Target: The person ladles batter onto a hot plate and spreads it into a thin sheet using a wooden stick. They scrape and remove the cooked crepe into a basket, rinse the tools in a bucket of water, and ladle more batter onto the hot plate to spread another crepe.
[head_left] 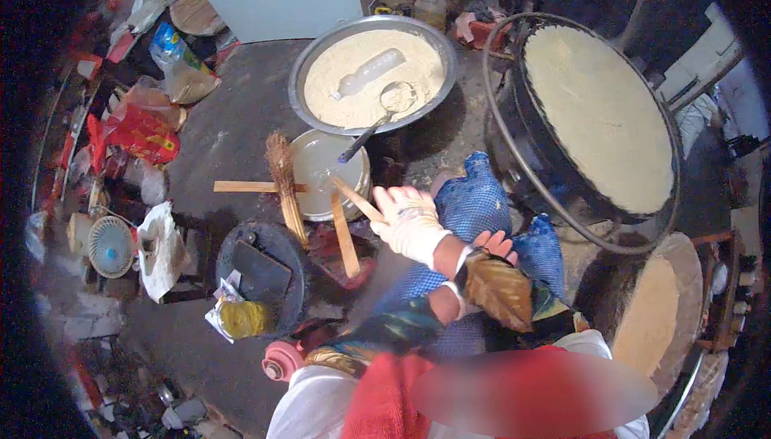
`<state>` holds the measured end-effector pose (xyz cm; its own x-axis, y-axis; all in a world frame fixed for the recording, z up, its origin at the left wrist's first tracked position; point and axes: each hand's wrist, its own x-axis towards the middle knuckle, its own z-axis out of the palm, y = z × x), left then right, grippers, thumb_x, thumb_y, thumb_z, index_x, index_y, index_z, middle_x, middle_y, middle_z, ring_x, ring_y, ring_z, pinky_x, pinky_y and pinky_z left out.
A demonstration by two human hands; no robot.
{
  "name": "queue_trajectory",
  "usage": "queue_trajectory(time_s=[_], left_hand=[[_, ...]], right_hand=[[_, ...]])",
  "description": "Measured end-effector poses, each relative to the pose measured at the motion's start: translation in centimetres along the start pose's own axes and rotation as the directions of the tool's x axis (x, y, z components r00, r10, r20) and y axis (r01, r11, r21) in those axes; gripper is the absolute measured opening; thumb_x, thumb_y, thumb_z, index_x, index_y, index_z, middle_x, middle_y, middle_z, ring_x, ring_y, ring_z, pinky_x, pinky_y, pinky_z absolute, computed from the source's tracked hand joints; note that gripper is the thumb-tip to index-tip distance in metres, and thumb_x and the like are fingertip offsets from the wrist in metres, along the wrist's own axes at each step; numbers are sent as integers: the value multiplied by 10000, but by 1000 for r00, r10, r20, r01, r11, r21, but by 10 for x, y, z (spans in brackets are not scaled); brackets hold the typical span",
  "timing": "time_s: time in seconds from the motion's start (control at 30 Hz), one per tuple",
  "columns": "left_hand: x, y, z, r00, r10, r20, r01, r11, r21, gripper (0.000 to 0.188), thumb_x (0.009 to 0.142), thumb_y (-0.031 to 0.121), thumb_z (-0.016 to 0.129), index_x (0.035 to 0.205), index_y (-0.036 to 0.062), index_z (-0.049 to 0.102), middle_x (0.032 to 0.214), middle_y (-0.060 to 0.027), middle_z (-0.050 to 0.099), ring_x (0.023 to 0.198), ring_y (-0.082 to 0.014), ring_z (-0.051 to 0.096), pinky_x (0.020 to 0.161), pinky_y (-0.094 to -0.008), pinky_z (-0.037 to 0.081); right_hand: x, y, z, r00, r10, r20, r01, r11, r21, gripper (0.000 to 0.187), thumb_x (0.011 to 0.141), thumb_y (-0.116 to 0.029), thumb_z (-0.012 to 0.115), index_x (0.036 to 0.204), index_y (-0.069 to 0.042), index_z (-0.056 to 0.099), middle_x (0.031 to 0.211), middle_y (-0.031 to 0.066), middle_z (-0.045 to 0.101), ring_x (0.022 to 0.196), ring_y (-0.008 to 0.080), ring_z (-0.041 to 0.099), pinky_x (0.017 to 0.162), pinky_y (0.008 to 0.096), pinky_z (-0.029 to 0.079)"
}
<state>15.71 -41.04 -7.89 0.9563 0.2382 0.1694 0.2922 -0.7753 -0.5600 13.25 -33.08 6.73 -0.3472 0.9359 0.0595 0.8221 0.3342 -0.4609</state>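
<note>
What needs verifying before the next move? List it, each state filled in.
1. Right hand gripping the wooden stick: ok.
2. Stick tip touching what is in the pale bucket: cannot tell; it overlaps the bucket in this view.
3. Left hand free: cannot tell; the right sleeve partly hides it.
4. Basin free of stray items: not ok; a clear bottle lies inside.
5. Pale layer covering the black pan: ok, nearly edge to edge.
</note>
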Motion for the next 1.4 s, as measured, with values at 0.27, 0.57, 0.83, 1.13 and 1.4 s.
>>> queue_trajectory(time_s=[0.27, 0.57, 0.83, 1.13, 1.4], left_hand=[[22, -39, -46, 917, -384, -106, 142, 562, -815, 414, 550, 246, 652, 914, 51, 624, 1028, -137, 581, 1027, -345, 517, 802, -490, 424], [3, -68, -105, 890, -444, -101, 187, 559, -808, 287, 753, 138, 566, 1016, 26, 589, 1053, -178, 573, 1025, -379, 516, 889, -477, 391], [8, -94, -148, 636, -762, -121, 325, 407, -854, 648, 884, 262, 527, 1372, -65, 252, 1402, -305, 253, 1302, -453, 258, 1080, -519, 193], [183, -90, -157, 946, 16, -323, -239, 707, -665, 703, 795, 428, 572, 1331, 10, 393, 1376, -224, 365, 1291, -394, 314, 1068, -545, 199], [389, 25, -101, 806, 515, -291, -583, 610, -536, 1103, 572, 673, 630, 1323, -75, 326, 1381, -276, 334, 1295, -431, 297, 1093, -479, 215]], right_hand=[[-18, -59, 5, 834, -268, 482, 164, 955, 248, 437, 917, -449, 387, 1102, -101, 576, 978, 163, 647, 905, 314, 629, 758, 441, 484], [-175, 47, -193, 994, 71, -86, 51, 394, 918, 387, 913, -318, 511, 716, -14, 646, 674, 52, 648, 598, 139, 611, 592, 273, 482], [-319, 68, -163, 925, 337, 177, -218, 87, 972, 412, 901, -323, 563, 1222, -67, 526, 798, 86, 641, 698, 149, 621, 621, 266, 506], [-380, 60, -91, 601, 799, 13, -441, 318, 840, 555, 891, -207, 523, 1412, -162, 337, 678, 44, 558, 595, 166, 558, 586, 345, 485], [-421, 67, -124, 268, 956, 122, -109, -96, 989, 585, 938, -238, 472, 1460, -161, 219, 541, -4, 445, 420, 73, 421, 388, 247, 361]])
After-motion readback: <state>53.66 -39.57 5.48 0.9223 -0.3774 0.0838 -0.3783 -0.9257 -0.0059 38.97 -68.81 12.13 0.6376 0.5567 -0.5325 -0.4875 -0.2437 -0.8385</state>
